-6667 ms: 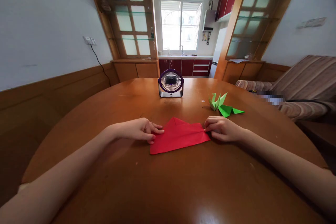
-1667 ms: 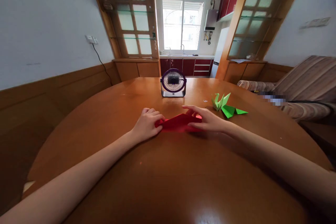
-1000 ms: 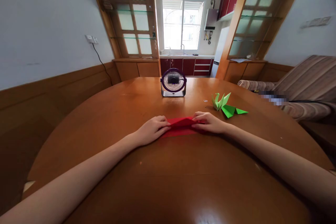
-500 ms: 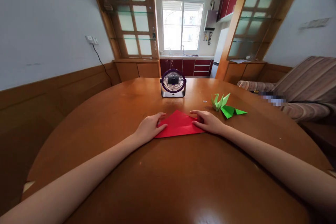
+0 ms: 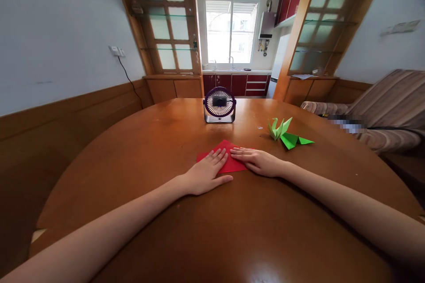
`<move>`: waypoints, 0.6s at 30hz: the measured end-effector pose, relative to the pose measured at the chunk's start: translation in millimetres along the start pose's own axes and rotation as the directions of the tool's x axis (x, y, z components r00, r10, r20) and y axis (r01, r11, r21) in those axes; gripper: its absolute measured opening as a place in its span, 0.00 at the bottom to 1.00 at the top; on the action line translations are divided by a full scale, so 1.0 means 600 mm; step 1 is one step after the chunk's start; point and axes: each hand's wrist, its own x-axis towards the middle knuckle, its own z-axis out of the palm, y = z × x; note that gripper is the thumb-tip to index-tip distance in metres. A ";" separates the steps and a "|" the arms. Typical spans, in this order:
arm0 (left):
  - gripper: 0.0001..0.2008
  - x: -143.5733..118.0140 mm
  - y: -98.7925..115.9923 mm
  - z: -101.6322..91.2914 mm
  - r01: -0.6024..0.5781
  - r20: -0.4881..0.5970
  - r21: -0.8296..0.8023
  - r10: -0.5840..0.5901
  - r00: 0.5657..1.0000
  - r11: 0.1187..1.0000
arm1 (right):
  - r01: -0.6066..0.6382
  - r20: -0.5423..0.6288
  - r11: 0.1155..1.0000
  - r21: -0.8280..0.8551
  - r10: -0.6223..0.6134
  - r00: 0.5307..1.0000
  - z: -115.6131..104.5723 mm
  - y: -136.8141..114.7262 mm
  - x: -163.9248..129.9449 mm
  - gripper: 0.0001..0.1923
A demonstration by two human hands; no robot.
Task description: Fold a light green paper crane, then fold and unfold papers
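A folded sheet of red paper (image 5: 227, 166) lies flat on the table in front of me, its pointed end away from me. My left hand (image 5: 206, 171) rests open on the paper's left part, fingers stretched out and thumb on the near side. Over the right part lies my right hand (image 5: 259, 161), also open, with its fingers flat and reaching toward the middle. Both hands hide much of the sheet. Beyond my right hand stands a green origami crane (image 5: 279, 129), with a darker green folded piece (image 5: 292, 140) beside it.
A small purple desk fan (image 5: 219, 104) stands toward the far side of the round-ended wooden table (image 5: 212, 225). A striped armchair (image 5: 385, 101) is at the right. A wall socket (image 5: 116, 51) with a black cord is at the left.
Both hands have left the paper's side edges and come inward and nearer me. Their curled fingers have straightened and now lie flat on the red paper.
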 end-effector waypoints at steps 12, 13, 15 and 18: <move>0.31 -0.005 -0.005 -0.053 -0.061 0.375 0.370 -0.089 0.923 0.927 | 0.062 0.023 0.996 0.060 -0.064 0.998 -0.035 0.027 -0.030 0.17; 0.30 -0.005 -0.001 -0.058 -0.061 0.393 0.395 -0.108 0.913 0.917 | 0.062 -0.007 0.996 0.058 -0.062 0.998 -0.037 0.032 -0.034 0.15; 0.28 -0.004 0.008 -0.067 -0.055 0.378 0.417 -0.119 0.918 0.907 | 0.060 -0.058 0.997 0.046 -0.057 0.997 -0.041 0.040 -0.041 0.13; 0.23 -0.002 0.013 -0.078 -0.057 0.320 0.437 -0.096 0.942 0.898 | 0.062 -0.102 0.997 0.034 -0.059 0.993 -0.046 0.046 -0.046 0.12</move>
